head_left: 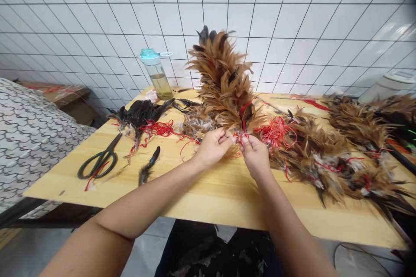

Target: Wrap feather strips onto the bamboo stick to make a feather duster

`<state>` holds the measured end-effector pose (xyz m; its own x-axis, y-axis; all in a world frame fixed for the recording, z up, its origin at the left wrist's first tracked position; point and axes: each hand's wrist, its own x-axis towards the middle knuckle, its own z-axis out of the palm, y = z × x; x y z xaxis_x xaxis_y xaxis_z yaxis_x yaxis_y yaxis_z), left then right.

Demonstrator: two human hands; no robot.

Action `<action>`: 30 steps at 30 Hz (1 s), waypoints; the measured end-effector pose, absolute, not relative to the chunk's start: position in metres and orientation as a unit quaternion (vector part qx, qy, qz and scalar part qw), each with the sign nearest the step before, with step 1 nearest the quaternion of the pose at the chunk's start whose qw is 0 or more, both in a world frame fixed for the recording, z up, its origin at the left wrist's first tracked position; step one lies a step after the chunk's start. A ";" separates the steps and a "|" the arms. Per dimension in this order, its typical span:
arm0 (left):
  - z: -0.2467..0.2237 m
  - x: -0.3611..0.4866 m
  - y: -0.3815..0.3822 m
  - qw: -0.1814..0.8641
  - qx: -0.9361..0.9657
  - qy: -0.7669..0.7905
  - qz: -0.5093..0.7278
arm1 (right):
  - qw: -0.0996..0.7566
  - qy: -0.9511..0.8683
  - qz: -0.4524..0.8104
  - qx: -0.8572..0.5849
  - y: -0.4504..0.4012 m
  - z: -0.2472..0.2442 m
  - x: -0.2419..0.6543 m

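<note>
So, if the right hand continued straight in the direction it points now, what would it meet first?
Beyond the red cord it seems to pinch, the right hand would probably first meet the brown feather bundle, near its base; exact depth is unclear.

Head-worn view: looks forward and down across wooden table [214, 199] toward tiled wall [292, 21]; left hand [215, 146], right hand [256, 153] near centre, forearms [156, 201] nearer lens.
</note>
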<state>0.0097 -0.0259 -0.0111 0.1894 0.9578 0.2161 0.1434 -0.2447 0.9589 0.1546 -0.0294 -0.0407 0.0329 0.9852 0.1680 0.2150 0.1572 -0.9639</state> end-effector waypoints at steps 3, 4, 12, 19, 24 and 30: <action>-0.005 0.015 -0.037 0.466 0.613 0.409 0.489 | 0.482 -0.614 0.276 -0.562 -0.031 -0.035 0.152; -0.003 0.016 -0.040 0.474 0.607 0.402 0.496 | 0.471 -0.628 0.251 -0.566 -0.032 -0.034 0.150; -0.001 0.025 -0.047 0.551 0.519 0.396 0.520 | 0.345 -0.665 -0.003 -0.662 -0.040 -0.036 0.143; 0.000 0.037 -0.052 0.663 0.409 0.350 0.521 | 0.305 -0.676 -0.182 -0.645 -0.041 -0.046 0.144; -0.002 0.032 -0.051 0.646 0.410 0.358 0.535 | 0.311 -0.674 -0.188 -0.643 -0.036 -0.046 0.141; -0.017 0.022 -0.031 0.629 0.420 0.386 0.528 | 0.309 -0.633 -0.156 -0.692 -0.039 -0.043 0.132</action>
<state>0.0225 -0.0313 -0.0174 0.1445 0.9887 -0.0407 -0.3401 0.0883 0.9362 0.1316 -0.0391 -0.0432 0.1499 0.7807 0.6067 0.9729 -0.0072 -0.2311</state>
